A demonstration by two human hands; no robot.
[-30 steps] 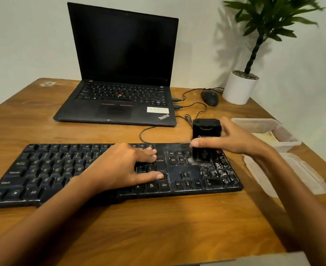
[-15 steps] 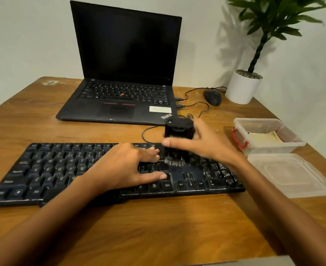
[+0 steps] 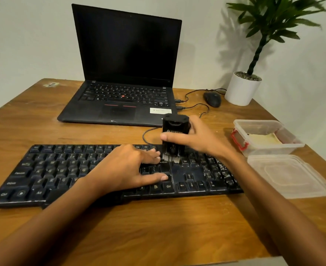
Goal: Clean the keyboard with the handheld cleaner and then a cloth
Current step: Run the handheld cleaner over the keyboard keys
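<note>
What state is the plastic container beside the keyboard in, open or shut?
Open. The container has no cover on it; its lid lies flat on the table just in front, and a pale item shows inside.

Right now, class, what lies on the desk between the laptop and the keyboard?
Head view: only a thin black cable on bare desk, between laptop and keyboard.
</note>
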